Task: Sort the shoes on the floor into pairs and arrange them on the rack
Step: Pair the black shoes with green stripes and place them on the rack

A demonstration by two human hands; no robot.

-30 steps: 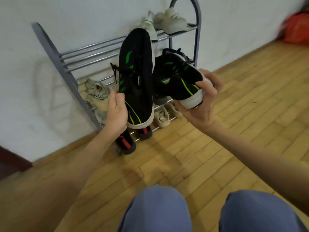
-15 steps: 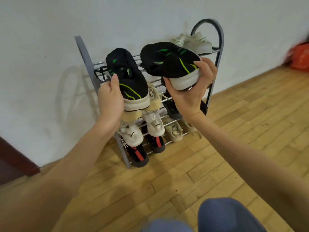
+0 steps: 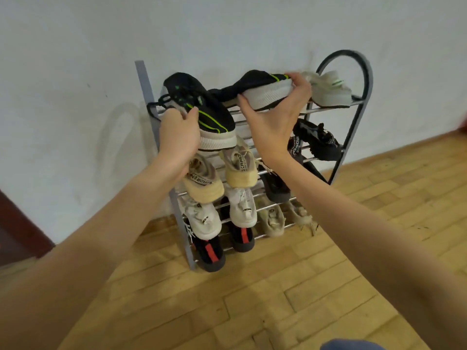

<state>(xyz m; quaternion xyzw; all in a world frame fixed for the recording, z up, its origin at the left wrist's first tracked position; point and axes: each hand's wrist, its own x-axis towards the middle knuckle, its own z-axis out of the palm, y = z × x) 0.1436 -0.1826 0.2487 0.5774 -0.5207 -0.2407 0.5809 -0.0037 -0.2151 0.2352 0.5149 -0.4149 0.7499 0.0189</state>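
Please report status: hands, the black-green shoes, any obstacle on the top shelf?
Left hand grips one black-green shoe. Right hand grips its mate, both at the rack top shelf. White shoes occupy its right end.

This looks like a room in a home, likely a spot by an entrance. A small metal shoe rack [image 3: 364, 79] leans against a plain white wall [image 3: 227, 26], its tiers crowded with worn trainers [image 3: 240, 170] in black, beige and white. Underfoot is a honey-coloured wooden parquet floor [image 3: 265, 299], and a dark red-brown door frame [image 3: 15, 231] shows at the left edge.
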